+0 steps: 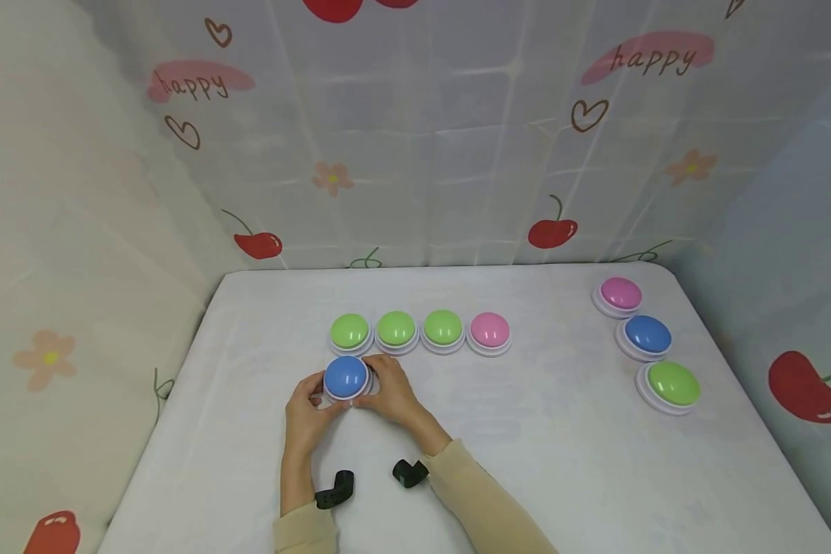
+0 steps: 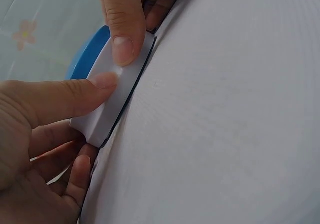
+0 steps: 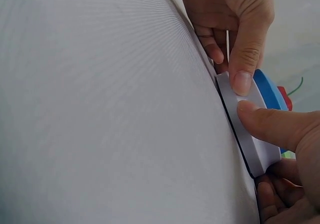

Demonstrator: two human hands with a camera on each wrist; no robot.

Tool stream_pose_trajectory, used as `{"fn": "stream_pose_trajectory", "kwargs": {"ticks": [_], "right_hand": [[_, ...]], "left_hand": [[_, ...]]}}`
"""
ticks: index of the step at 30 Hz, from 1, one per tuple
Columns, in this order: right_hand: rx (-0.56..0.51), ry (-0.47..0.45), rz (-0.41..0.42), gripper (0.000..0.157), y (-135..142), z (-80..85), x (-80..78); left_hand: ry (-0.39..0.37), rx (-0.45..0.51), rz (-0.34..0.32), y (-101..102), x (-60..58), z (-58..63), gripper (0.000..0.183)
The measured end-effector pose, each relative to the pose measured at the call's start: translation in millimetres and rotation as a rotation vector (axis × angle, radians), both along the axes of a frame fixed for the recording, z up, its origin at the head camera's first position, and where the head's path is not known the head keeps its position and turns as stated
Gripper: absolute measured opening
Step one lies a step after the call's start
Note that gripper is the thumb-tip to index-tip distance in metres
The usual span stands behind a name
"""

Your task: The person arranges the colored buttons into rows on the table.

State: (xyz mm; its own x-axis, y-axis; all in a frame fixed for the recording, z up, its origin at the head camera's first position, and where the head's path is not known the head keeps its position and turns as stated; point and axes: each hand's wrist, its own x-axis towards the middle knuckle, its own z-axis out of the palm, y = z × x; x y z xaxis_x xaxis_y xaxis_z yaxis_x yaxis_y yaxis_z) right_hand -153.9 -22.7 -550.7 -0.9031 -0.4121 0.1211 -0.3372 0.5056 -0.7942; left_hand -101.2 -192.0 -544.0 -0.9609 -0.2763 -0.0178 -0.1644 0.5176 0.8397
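Observation:
Both hands hold a blue push button [image 1: 346,377] with a white round base, low at the tabletop in front of the leftmost green button [image 1: 349,331]. My left hand [image 1: 307,419] grips its left side, and my right hand [image 1: 396,394] grips its right side. In the left wrist view, the two thumbs press on the near side of the white base [image 2: 107,97], their tips close together. The other fingers curl around the sides, partly hidden behind the base. From the right wrist view, the base [image 3: 245,129] has its dark underside edge right at the white cloth.
Behind the blue button, a second green button [image 1: 396,328], a third green button [image 1: 443,328] and a pink button [image 1: 490,330] continue the row. At the table's right stand another pink button [image 1: 621,294], a blue button [image 1: 648,335] and a green button [image 1: 673,384]. A printed curtain [image 1: 429,154] hangs behind the table.

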Motion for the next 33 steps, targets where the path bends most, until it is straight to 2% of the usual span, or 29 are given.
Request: {"fn": "stream_pose_trajectory", "kwargs": {"ticks": [10,23,27,30,33], "right_hand": [[0.001,0.016,0.008,0.070,1,0.9,-0.4],[0.005,0.023,-0.002,0.072,1,1.1,-0.7],[-0.024,0.005,-0.018,0.074,6,2.9,2.4],[-0.049,-0.006,-0.028,0.074,16,7.4,7.3],[-0.066,0.001,-0.031,0.072,32,16.2,13.7]], "left_hand": [[0.003,0.006,0.002,1,0.2,-0.5,0.069],[0.018,-0.035,0.011,1,-0.3,-1.9,0.072],[-0.001,-0.084,0.017,3,2.7,4.3,0.077],[0.005,-0.122,0.032,6,7.4,16.1,0.076],[0.069,-0.092,0.033,16,10.8,32.0,0.072]]}}
